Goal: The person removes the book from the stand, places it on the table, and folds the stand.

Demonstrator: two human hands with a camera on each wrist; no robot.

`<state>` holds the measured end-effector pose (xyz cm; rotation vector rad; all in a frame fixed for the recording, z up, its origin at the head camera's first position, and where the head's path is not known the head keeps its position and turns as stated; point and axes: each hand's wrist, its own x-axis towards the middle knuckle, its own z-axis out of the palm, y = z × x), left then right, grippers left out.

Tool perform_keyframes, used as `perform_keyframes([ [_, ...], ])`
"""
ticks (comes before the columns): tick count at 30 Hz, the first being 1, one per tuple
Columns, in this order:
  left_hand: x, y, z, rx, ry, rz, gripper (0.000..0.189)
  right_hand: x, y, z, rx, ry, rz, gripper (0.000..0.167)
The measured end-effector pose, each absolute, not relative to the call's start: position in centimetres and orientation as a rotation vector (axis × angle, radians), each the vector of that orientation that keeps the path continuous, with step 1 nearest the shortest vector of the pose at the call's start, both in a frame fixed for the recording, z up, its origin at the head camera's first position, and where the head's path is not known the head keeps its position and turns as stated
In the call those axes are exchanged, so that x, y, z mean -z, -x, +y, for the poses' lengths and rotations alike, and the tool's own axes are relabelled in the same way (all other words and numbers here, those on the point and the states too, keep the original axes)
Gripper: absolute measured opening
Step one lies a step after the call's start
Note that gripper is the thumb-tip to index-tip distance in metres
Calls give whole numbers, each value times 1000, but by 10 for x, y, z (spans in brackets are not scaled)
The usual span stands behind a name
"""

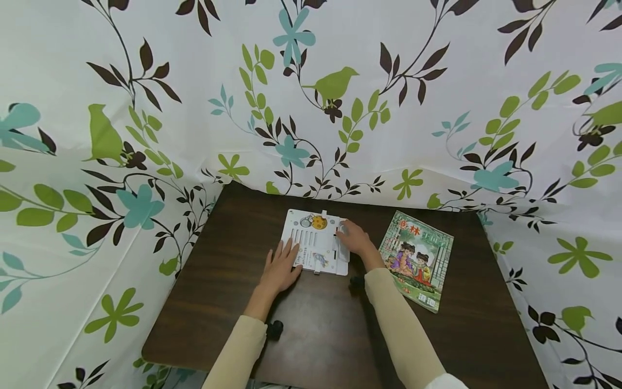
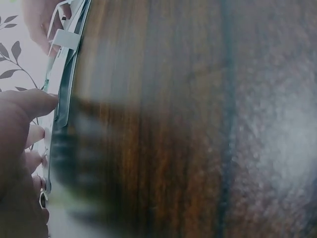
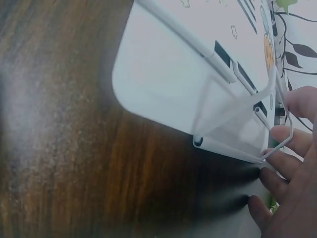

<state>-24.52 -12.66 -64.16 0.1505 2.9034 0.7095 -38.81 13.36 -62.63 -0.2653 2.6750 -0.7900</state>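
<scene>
A white book stand [image 1: 305,246] with cartoon prints and small clips lies flat on the dark wooden table. My left hand [image 1: 279,270] rests on its left edge, fingers spread and fairly straight. In the left wrist view the thumb [image 2: 37,103] touches the stand's near edge. My right hand [image 1: 357,239] is at the stand's right side. Seen from the right wrist, its thumb and fingertips pinch a raised white bracket [image 3: 237,106] hinged on the stand [image 3: 148,74]. Part of the grip is hidden behind the fingers.
Right of the stand lies a green illustrated magazine [image 1: 417,262], close to my right forearm. The brown table [image 1: 218,292] meets a patterned cloth [image 1: 311,108] at the back and on both sides.
</scene>
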Motion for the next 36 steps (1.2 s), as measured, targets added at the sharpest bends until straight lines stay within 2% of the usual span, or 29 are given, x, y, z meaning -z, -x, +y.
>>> perform_keyframes([
  [12, 641, 247, -123, -840, -168, 2928, 59, 632, 382, 146, 840, 265, 2707, 60],
  [20, 656, 246, -122, -958, -155, 2927, 56, 632, 372, 147, 869, 259, 2724, 58],
  [36, 642, 255, -125, -805, -137, 2954, 56, 630, 352, 147, 877, 202, 2776, 56],
])
